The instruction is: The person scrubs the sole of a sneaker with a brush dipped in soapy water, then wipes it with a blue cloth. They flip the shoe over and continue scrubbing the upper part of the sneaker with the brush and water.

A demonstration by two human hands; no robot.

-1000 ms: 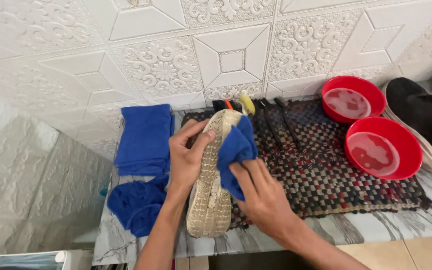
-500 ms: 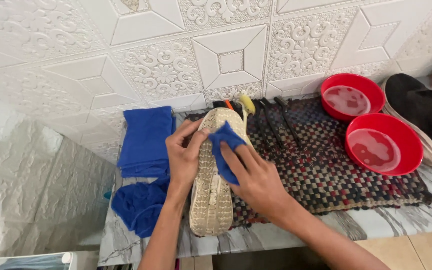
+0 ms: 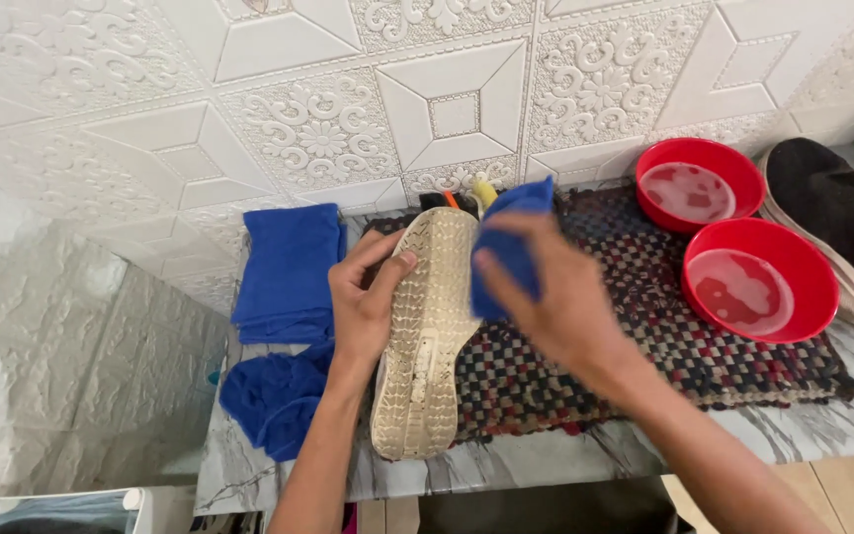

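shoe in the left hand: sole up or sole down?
Sole up. The shoe lies with its pale treaded sole facing the camera, left hand gripping its edge.

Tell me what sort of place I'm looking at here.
Probably a home shoe-cleaning spot: a marble-patterned counter against embossed white wall panels. The left hand holds a shoe sole-up, the right hand presses a blue cloth to it, beside two red bowls of water.

2 red bowls [image 3: 760, 280], woven mat [image 3: 684, 346], black shoe [image 3: 842, 213].
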